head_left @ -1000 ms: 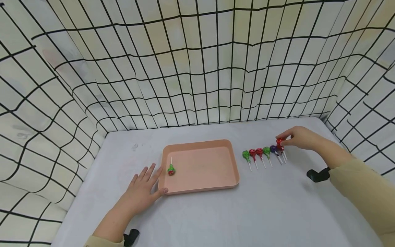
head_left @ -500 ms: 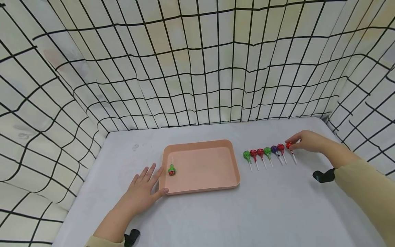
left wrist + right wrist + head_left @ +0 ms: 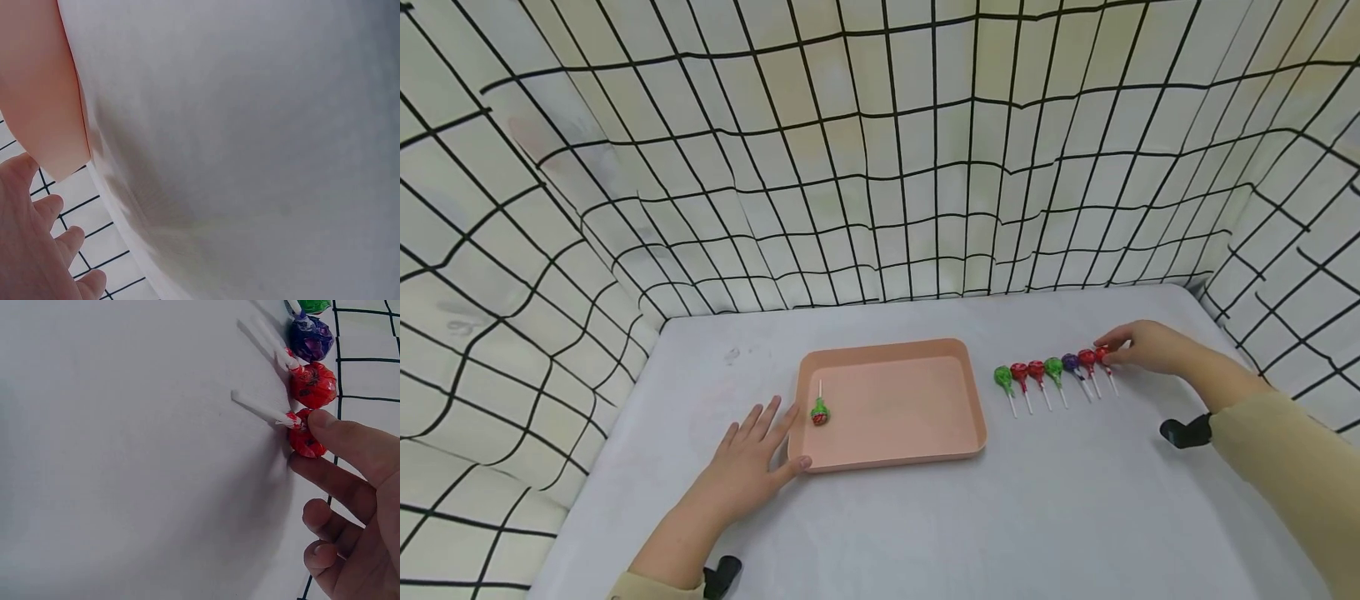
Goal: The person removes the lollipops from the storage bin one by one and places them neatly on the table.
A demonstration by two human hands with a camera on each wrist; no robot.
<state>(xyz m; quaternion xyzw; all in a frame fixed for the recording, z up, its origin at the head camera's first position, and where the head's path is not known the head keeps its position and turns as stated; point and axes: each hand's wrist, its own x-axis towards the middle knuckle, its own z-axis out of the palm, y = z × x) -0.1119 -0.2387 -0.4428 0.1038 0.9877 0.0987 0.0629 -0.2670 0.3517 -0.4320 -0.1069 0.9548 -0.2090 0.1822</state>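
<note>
My right hand pinches the head of a red lollipop between thumb and index finger, at the right end of a row. Right beside it lies another red lollipop, then a purple one. Further left in the row, the head view shows a green lollipop, two red ones and a green one, sticks toward me. My left hand lies with fingers spread at the left edge of a pink tray, thumb on its near left corner. A green-and-red lollipop lies in the tray, stick pointing away.
A white cloth covers the table. White walls with a black grid rise behind and at both sides. Dark wrist mounts sit below both wrists.
My right hand first moved right and slightly nearer with the red lollipop, away from the pile-up at the row's end. It now holds it close beside the neighbouring red one. The left hand stayed put.
</note>
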